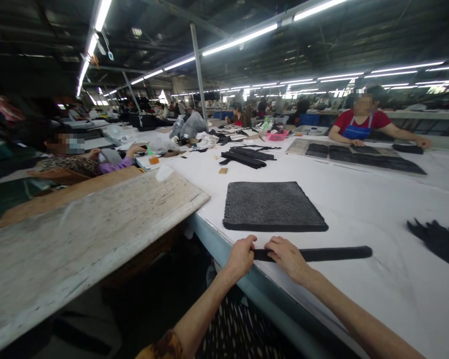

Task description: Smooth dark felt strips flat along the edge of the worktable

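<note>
So, closest in are my two hands, both on a long black strip (335, 253) lying flat on the white tabletop (370, 214), just on the near side of the thick black pad (275, 205). The left hand (241, 257) is closed on the strip's left end, thumb and fingers drawn together. The right hand (288, 257) is just beside it, fingers bent over the strip; I can't tell if it's actually pinching or only pressing down. The rest of the strip sticks out past that hand, reaching further right than the pad's near edge.

Left of the pad there's a big, scuffed, pale board (97, 224). Well off to the pad's right is a black piece with a ragged edge (439, 244).

Just beyond the pad sits a little tan block (223, 170), then a bunch of black strips (247, 156) lying every which way. Further back and left of the pad, a person in purple and leopard print (97, 164) is near a bottle of orange stuff (153, 158). Beyond the pad to the right, someone in a red shirt and blue apron (359, 128) has hands on long dark pieces (374, 158). Further still past the pad: grey plastic bags (192, 125) and a pink basket (277, 135).
</note>
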The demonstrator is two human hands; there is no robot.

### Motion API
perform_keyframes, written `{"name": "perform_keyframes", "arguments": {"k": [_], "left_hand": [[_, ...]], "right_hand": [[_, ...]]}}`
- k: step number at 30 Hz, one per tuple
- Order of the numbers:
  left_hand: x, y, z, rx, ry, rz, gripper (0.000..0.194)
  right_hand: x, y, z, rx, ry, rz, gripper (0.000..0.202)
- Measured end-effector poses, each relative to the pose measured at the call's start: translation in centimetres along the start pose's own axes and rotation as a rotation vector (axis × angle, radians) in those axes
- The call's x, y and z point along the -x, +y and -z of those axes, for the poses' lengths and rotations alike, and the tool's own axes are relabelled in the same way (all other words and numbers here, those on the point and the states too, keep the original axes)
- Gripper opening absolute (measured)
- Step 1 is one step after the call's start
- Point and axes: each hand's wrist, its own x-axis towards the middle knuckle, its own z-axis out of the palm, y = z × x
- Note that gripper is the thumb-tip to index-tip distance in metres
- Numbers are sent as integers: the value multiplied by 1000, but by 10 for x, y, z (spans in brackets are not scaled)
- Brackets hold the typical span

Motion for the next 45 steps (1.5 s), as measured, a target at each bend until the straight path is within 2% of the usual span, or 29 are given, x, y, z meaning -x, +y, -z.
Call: {"name": "perform_keyframes", "arguments": {"k": [6,13,21,26,31,36,38,42,45], "left_hand": [[6,4,6,-246,-9,-46,32],[9,-1,8,-466,-49,-181,26],[16,-15,11,-581,-80,-453,10],[18,-17,13,-701,-155,-544,19],[16,-18,10,-793,-168,-637,20],[16,-11,15,-855,-159,-740,21],[18,-11,17,-881,-132,-788,20],[20,-23,17,-899,-86,-854,21],[22,-34,17,-895,-62,-824,20]], "right_hand": [[1,-1,-6,35,98,33,19],[4,2,-17,144,218,153,17],[9,7,-9,214,183,331,15],[10,10,-10,289,142,398,18],[9,7,-7,381,91,426,20],[8,1,-6,424,76,423,23],[11,3,-16,422,147,435,26],[10,20,-49,416,377,486,34],[8,24,-54,407,459,472,37]]}}
